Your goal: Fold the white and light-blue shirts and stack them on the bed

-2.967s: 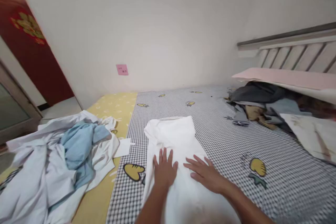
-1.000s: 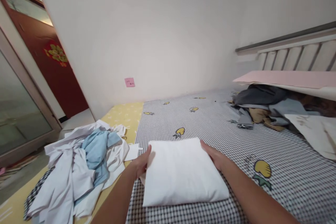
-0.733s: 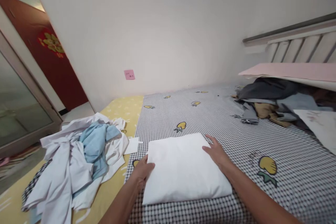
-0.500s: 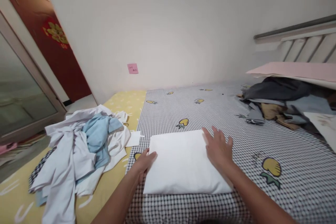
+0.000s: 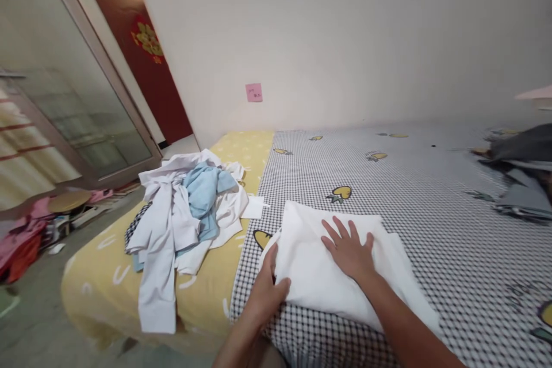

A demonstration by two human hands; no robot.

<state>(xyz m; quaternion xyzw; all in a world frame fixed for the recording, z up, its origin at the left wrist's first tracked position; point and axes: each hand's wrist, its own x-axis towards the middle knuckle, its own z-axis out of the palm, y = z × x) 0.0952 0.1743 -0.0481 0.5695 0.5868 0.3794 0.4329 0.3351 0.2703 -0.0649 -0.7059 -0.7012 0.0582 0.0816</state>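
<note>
A folded white cloth garment [image 5: 310,276], its exact kind hidden by the folds, lies on the checked bedsheet in front of me. My left hand [image 5: 268,290] grips its left edge, thumb over the top layer and fingers along the side. Spread fingers of my right hand [image 5: 350,252] rest flat on top of the cloth. A looser layer [image 5: 407,276] sticks out beyond the main fold on the right.
On the yellow bedding [image 5: 97,264] at left lies a heap of white and light blue clothes [image 5: 202,201], with a white tag [image 5: 253,207] beside it. Dark and grey clothes [image 5: 526,190] are at the far right. The wall [image 5: 328,40] bounds the bed's far side.
The view has turned left. The white cloth is now skewed, with a layer showing at right. My right hand has moved from its right edge onto its top; my left stays at the left edge.
</note>
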